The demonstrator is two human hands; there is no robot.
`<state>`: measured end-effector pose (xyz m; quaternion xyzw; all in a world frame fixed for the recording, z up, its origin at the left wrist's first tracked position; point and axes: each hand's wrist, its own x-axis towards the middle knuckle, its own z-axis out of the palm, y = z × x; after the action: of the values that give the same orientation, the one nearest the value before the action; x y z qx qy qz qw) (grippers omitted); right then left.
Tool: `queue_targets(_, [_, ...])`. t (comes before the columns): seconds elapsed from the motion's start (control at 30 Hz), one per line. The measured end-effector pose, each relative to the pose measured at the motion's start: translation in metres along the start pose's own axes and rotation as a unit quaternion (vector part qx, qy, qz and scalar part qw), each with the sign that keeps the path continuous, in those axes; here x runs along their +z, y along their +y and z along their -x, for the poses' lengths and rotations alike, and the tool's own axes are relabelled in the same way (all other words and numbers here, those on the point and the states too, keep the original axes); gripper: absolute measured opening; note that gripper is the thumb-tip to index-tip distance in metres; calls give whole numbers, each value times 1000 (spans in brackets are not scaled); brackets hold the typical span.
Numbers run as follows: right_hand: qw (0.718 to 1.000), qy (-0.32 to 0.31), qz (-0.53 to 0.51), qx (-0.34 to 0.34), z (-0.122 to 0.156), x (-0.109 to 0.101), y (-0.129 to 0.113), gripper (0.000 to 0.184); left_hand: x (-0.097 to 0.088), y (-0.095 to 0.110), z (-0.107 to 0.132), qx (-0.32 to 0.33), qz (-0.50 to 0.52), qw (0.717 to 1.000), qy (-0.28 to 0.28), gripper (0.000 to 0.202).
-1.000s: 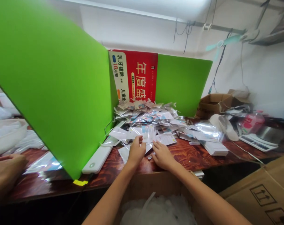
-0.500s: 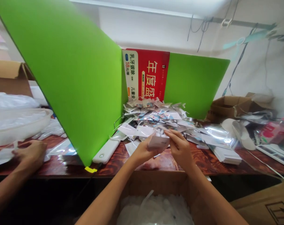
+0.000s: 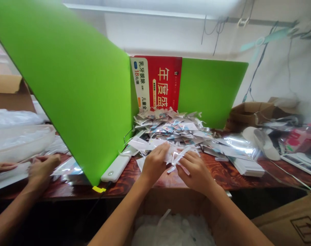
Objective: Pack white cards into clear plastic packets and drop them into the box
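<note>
In front of the pile, my left hand (image 3: 155, 163) is closed on a clear plastic packet (image 3: 171, 153), its fingers curled over the near edge. My right hand (image 3: 195, 170) is closed at the packet's right side, where a whitish strip (image 3: 183, 154) runs up to its fingers. Whether the strip is part of the packet I cannot tell. Just behind both hands lies a heap of clear packets with printed cards (image 3: 170, 124). Below my wrists an open cardboard box (image 3: 176, 200) holds white, filmy pieces (image 3: 174, 230).
Green panels (image 3: 93, 92) stand left and behind. A white power bank (image 3: 116, 168) lies by the left panel. At right are a card stack (image 3: 249, 167), a scale (image 3: 300, 167) and a cardboard box (image 3: 250, 114). Another person's hands (image 3: 41, 171) work at far left beside a white basin (image 3: 29, 145).
My left hand has turned over, back now upward, and the packet has tipped down with it. My right hand has lowered slightly. The other person's hand has shifted right.
</note>
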<state>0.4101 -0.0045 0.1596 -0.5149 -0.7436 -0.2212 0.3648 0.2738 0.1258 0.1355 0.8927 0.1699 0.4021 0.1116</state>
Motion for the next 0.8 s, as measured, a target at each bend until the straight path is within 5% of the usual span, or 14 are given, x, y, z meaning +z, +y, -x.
queue_targets(0.63, [994, -99, -17, 38, 4, -4, 2, 49, 1, 21, 0, 95, -29, 995, -19, 50])
queue_targets(0.7, [996, -81, -3, 47, 3, -4, -1, 47, 3, 25, 1, 79, 16, 997, -11, 53])
queue_targets(0.8, [996, 40, 45, 63, 3, -6, -6, 33, 3, 35, -1, 16, 131, 991, -11, 54])
